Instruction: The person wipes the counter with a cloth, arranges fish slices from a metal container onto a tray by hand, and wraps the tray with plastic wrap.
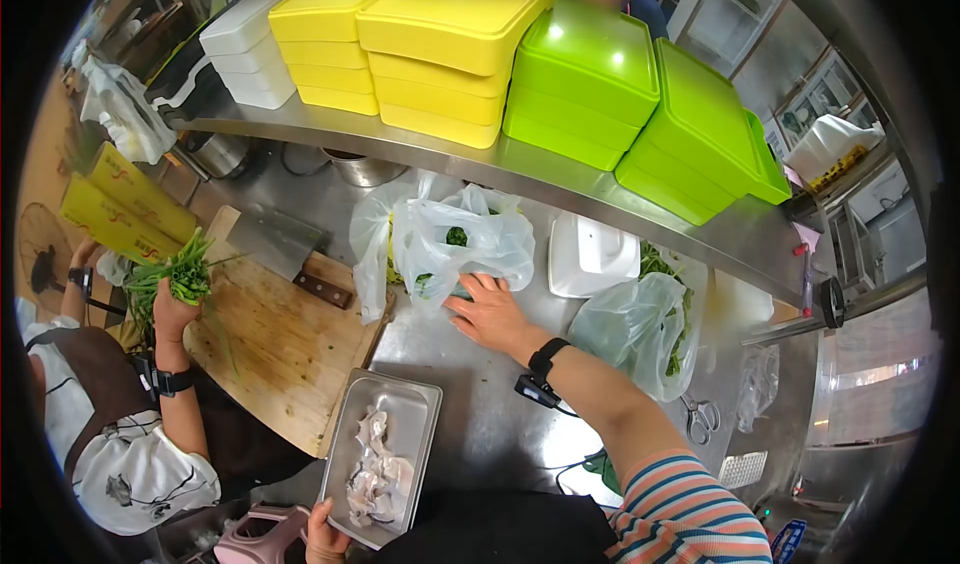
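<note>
My left hand (325, 536) grips the near left corner of a metal tray (431, 414). Inside the tray lie pale, wet-looking pieces (377, 472) whose kind I cannot make out. Stretched forward over the steel counter, my right hand (490, 311) has its fingers extended and apart at the near edge of a clear plastic bag (480, 229). Dark green leaves (457, 236) show inside that bag. To the right, another plastic bag (625, 339) holds leafy greens, with a white plastic container (592, 254) behind it.
A co-worker's hand (172, 314) holds green stalks (185, 276) over a wooden cutting board (255, 329). On the board rests a cleaver (270, 239). Yellow boxes (440, 64) and green boxes (590, 74) line the raised shelf. Scissors (702, 419) lie at right.
</note>
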Motion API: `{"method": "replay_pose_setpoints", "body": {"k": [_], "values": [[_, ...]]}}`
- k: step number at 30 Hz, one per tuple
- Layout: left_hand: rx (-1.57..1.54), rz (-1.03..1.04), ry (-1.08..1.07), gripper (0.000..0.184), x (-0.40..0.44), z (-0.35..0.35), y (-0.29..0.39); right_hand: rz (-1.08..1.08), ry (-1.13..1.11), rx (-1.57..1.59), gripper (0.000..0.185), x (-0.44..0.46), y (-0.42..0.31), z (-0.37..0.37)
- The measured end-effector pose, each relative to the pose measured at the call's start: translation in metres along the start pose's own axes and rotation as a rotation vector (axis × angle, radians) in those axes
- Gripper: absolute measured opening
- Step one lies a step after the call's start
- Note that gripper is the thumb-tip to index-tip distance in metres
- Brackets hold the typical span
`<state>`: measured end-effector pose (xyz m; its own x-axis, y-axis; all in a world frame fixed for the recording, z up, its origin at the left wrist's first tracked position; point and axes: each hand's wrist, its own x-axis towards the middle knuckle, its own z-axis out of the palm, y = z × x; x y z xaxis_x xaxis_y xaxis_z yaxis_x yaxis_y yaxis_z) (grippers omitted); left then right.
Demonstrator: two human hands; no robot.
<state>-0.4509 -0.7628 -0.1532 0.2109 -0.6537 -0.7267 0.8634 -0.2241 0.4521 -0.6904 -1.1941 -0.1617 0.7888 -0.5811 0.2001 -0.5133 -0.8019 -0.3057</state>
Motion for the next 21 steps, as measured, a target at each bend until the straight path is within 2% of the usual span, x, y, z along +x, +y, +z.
{"method": "replay_pose_setpoints", "body": {"k": [2, 4, 7, 12, 13, 14, 15, 17, 19, 21], "values": [[0.01, -0.003, 0.002, 0.053, 0.003, 0.0, 0.001, 0.009, -0.019, 0.016, 0.034, 0.008, -0.001, 0.006], [0.029, -0.016, 0.003, 0.053, 0.005, 0.002, 0.001, -0.099, 0.125, 0.041, 0.032, 0.016, 0.005, 0.018], [0.053, -0.075, 0.052, 0.052, 0.001, -0.01, 0.002, -0.064, 0.147, 0.067, 0.03, 0.033, 0.008, 0.035], [0.168, -0.314, 0.247, 0.05, -0.016, -0.076, 0.004, -0.04, 0.064, 0.079, 0.033, 0.052, 0.004, 0.029], [0.188, -0.333, 0.227, 0.05, -0.017, -0.049, 0.01, 0.001, 0.046, 0.012, 0.035, 0.052, -0.004, 0.026], [0.186, -0.233, 0.232, 0.049, -0.022, -0.019, 0.011, 0.037, 0.03, -0.055, 0.037, 0.046, -0.009, 0.02], [0.179, -0.131, 0.238, 0.048, -0.026, 0.002, 0.013, 0.056, 0.035, -0.07, 0.037, 0.032, -0.016, 0.009], [0.114, -0.158, 0.216, 0.048, -0.022, -0.013, 0.012, 0.018, 0.182, -0.109, 0.04, -0.008, -0.04, -0.016], [0.135, -0.131, 0.131, 0.048, -0.022, -0.02, 0.013, 0.065, 0.096, 0.198, 0.041, -0.064, -0.055, -0.047], [0.158, -0.117, 0.129, 0.053, -0.019, -0.032, 0.013, 0.194, 0.058, 0.172, 0.041, -0.132, -0.055, -0.061]]}}
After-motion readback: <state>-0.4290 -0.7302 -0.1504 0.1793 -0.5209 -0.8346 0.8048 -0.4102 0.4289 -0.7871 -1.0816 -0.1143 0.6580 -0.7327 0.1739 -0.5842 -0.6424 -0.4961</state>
